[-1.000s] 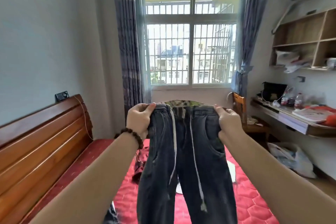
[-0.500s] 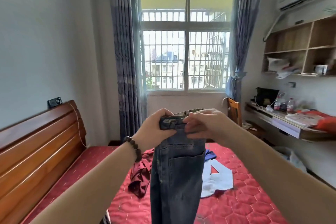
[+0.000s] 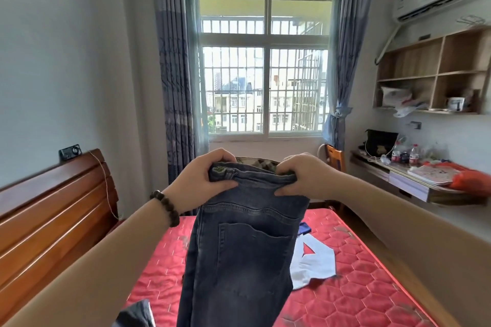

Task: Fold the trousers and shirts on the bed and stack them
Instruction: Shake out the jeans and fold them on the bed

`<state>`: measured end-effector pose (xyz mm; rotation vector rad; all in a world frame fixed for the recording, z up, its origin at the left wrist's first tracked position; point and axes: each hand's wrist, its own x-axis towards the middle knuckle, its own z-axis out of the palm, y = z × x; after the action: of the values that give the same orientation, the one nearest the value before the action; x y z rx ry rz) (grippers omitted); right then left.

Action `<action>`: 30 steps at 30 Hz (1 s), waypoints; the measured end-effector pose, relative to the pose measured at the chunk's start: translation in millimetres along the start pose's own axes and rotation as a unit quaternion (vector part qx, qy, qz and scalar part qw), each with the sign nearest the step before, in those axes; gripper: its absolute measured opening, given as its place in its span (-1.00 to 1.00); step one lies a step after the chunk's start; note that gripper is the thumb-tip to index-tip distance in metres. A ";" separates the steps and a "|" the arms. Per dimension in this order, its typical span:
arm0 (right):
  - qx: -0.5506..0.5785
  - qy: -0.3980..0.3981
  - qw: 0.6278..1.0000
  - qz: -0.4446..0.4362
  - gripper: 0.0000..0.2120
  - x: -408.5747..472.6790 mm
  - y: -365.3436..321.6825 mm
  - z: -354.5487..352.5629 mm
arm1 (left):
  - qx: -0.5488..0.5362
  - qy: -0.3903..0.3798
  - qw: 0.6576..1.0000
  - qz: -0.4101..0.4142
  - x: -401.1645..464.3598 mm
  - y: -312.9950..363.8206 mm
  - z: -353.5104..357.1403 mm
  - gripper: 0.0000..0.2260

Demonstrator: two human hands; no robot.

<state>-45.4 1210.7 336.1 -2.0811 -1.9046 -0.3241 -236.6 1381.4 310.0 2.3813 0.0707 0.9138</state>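
Observation:
Dark blue jeans point(image 3: 244, 255) hang in front of me, folded in half lengthwise with a back pocket facing me. My left hand point(image 3: 204, 180) grips the waistband at its left end; my right hand point(image 3: 303, 178) grips it at the right end. Both hold the jeans up above the red quilted bed point(image 3: 372, 281). A white and blue shirt point(image 3: 313, 263) lies spread on the bed behind the jeans, partly hidden by them. A bit of dark cloth point(image 3: 138, 314) shows at the bottom edge, left of the jeans.
A wooden headboard point(image 3: 53, 215) runs along the left. A wall desk point(image 3: 414, 180) with bottles and papers, a wooden chair point(image 3: 335, 157) and wall shelves point(image 3: 430, 74) stand on the right. The barred window point(image 3: 265, 74) with curtains is straight ahead.
A second ago I held the jeans spread open by the waistband. My hands came together, folding the legs onto each other, then moved apart again along the doubled waistband.

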 end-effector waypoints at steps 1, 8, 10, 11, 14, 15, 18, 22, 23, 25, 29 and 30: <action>-0.003 0.030 1.000 -0.007 -0.77 -0.3 -2.3 2.5 | 0.019 -0.005 1.000 0.004 -4.2 -0.9 1.4 -0.66; -0.038 0.011 0.999 0.018 -0.66 -11.3 -6.1 8.7 | 0.206 0.052 0.975 0.070 -14.6 -3.5 3.0 -0.76; 0.011 -0.043 0.997 0.064 -0.36 -15.2 -8.8 5.8 | 0.256 0.094 0.957 0.100 -19.4 -2.8 6.8 -0.64; 0.064 -0.042 0.993 0.094 -0.25 -17.3 -8.5 3.6 | 0.287 0.102 0.945 0.118 -22.1 -2.6 9.5 -0.61; 0.081 -0.036 0.992 0.086 -0.48 -22.9 -7.2 -0.5 | 0.347 0.104 0.916 0.171 -29.9 -4.6 18.0 -0.57; 0.070 -0.053 0.994 0.064 -0.61 -25.6 -8.6 0.5 | 0.351 0.100 0.913 0.183 -31.6 -5.7 20.4 -0.54; 0.003 -0.114 0.992 0.052 -0.58 -32.8 -15.5 14.3 | 0.329 0.095 0.923 0.177 -37.0 -6.1 27.7 -0.54; -0.048 -0.068 0.993 0.080 -0.65 -35.4 -12.9 35.2 | 0.293 0.063 0.937 0.177 -42.5 -5.1 28.7 -0.63; -0.045 -0.068 0.993 0.085 -0.66 -36.7 -12.2 38.5 | 0.286 0.052 0.940 0.178 -44.4 -4.9 28.4 -0.64; -0.062 -0.092 0.990 0.086 -0.62 -39.2 -14.6 43.9 | 0.261 0.040 0.950 0.164 -48.1 -5.3 28.6 -0.59; -0.093 -0.078 0.989 0.080 -0.65 -41.4 -15.2 47.3 | 0.238 0.014 0.962 0.130 -56.5 -15.9 27.5 -0.57; -0.084 -0.055 0.992 0.074 -0.65 -42.6 -14.4 46.4 | 0.229 0.004 0.966 0.117 -58.2 -20.3 25.5 -0.58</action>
<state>-65.4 1189.3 278.4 -2.3811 -1.8259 -0.3546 -261.9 1371.1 249.2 2.8591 0.0013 1.1144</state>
